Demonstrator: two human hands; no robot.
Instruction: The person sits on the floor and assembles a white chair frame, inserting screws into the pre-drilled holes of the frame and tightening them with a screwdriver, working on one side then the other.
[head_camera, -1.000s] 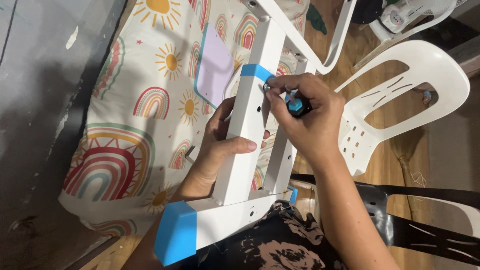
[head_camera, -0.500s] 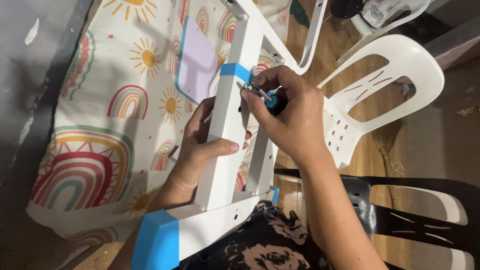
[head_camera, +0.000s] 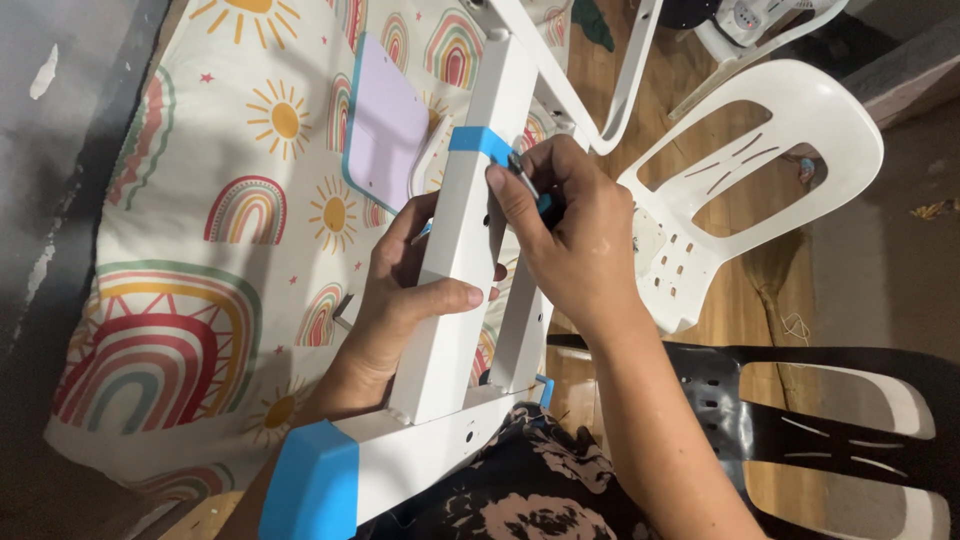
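**A:** What do the hands have hold of?

**B:** The left hand (head_camera: 400, 300) is wrapped around a white post (head_camera: 462, 250) of a furniture frame, thumb across the near face, fingers curled behind it. The post runs from the person's lap up and away towards the top of the view.

**A:** And the other?

**B:** The right hand (head_camera: 575, 240) is closed in a pinch on a small metal tool (head_camera: 523, 178), with a bit of blue handle showing under the fingers. Its tip sits against the post's side, just beside a band of blue tape (head_camera: 480, 142) wrapped round the post.

**A:** Any other markings of that sort?

**B:** A blue corner cap (head_camera: 312, 482) covers the near end of the frame's white crossbar (head_camera: 430, 455), low in the view by the lap. No print on it that I can make out.

**A:** What lies under the frame?

**B:** A pale cloth (head_camera: 220, 230) printed with rainbows and yellow suns. On it, left of the post, lies a flat lilac panel (head_camera: 385, 130) with a teal edge, rectangular with rounded corners.

**A:** And to the right?

**B:** A white plastic chair (head_camera: 800, 130) on its side on the wooden floor, and a black plastic chair (head_camera: 800, 420) nearer, beside the right forearm.
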